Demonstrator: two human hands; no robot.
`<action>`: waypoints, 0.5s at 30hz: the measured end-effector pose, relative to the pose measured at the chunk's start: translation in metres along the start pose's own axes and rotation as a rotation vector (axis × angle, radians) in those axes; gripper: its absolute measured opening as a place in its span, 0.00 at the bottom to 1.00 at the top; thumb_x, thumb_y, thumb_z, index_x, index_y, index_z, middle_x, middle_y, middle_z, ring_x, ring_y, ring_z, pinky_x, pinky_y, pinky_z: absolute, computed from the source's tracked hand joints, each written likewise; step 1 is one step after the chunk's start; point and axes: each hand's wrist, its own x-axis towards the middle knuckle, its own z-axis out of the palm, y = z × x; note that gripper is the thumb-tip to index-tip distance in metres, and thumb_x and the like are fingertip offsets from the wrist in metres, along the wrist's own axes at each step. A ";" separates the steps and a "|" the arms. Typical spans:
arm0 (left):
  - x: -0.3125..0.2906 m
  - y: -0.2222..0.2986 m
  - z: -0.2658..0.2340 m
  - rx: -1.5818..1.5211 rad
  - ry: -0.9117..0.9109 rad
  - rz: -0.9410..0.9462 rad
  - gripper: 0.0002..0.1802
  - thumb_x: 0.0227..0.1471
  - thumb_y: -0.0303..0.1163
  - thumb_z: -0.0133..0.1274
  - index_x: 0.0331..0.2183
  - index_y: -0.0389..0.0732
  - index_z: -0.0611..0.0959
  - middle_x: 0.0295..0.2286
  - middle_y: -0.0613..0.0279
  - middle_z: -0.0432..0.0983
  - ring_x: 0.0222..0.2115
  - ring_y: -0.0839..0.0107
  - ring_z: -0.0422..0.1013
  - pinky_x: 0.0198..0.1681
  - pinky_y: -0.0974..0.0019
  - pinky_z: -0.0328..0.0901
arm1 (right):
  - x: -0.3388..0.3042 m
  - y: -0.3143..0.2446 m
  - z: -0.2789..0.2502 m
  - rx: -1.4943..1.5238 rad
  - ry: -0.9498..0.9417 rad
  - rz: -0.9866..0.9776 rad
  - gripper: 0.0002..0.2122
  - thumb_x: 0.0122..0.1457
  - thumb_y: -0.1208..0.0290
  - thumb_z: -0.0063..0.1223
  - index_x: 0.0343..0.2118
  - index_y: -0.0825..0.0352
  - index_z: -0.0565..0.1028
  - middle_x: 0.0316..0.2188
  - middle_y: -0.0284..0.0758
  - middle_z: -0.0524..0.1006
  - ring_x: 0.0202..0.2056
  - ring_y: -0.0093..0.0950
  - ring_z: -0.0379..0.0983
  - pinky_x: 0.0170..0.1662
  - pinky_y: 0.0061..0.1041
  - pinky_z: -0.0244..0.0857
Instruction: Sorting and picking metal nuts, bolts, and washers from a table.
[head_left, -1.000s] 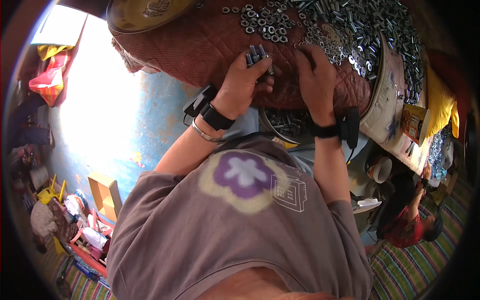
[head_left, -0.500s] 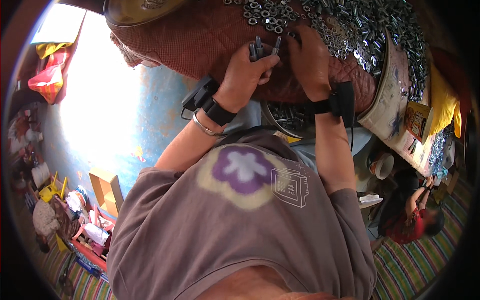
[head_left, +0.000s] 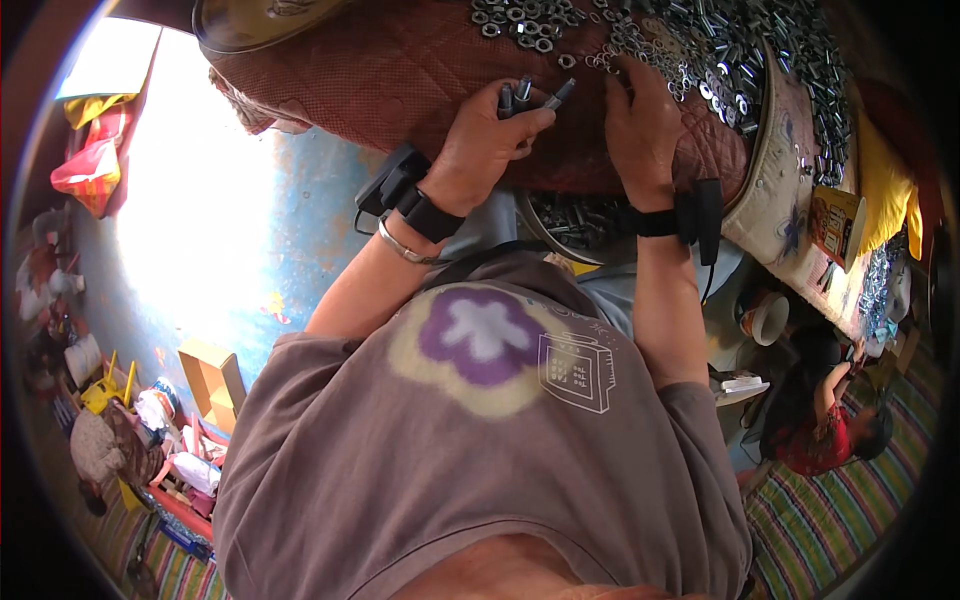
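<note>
Several metal sleeve anchor bolts (head_left: 522, 92) stick out of my left hand (head_left: 475, 145), which is closed around them. One bolt (head_left: 562, 94) leans out to the right past the thumb. My right hand (head_left: 643, 130) reaches over the near edge of a pile of small metal ring washers (head_left: 640, 45). Its thumb and index finger are a little apart, with nothing visible between them. A single hex nut (head_left: 567, 61) lies on the brown quilted cloth (head_left: 420, 90) between the hands. More hex nuts (head_left: 530, 28) are scattered beyond it.
Many metal bolts and sleeves (head_left: 780, 30) heap at the far right. A round tray (head_left: 225, 40) sits far left. Below the cloth stands a container of dark metal parts (head_left: 575, 225). A small printed box (head_left: 838, 228) and a person in red (head_left: 825, 440) are on the right.
My right hand has moved right, away from the bolts, to the washers. The hex nut now shows clearly between the hands. My left hand keeps the bolts, the outer one leaning further right.
</note>
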 end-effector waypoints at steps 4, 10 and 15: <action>0.003 -0.006 -0.002 -0.010 -0.045 -0.011 0.08 0.52 0.28 0.53 0.35 0.39 0.73 0.25 0.69 0.70 0.22 0.84 0.60 0.23 0.79 0.55 | -0.001 -0.005 -0.001 -0.120 -0.058 -0.013 0.10 0.53 0.74 0.50 0.40 0.66 0.74 0.35 0.42 0.74 0.35 0.41 0.72 0.38 0.32 0.66; 0.002 -0.005 -0.003 0.065 -0.024 -0.001 0.09 0.55 0.33 0.51 0.37 0.42 0.72 0.26 0.68 0.72 0.22 0.84 0.61 0.23 0.79 0.55 | -0.005 -0.004 -0.005 0.035 -0.097 -0.034 0.09 0.51 0.73 0.52 0.37 0.65 0.74 0.32 0.43 0.72 0.33 0.44 0.71 0.36 0.37 0.66; 0.001 -0.002 -0.001 0.076 -0.005 -0.006 0.10 0.55 0.34 0.50 0.38 0.42 0.71 0.26 0.68 0.72 0.22 0.84 0.62 0.23 0.80 0.57 | -0.005 -0.006 -0.001 -0.038 -0.080 -0.028 0.09 0.50 0.72 0.54 0.36 0.64 0.74 0.31 0.41 0.72 0.33 0.43 0.71 0.35 0.36 0.66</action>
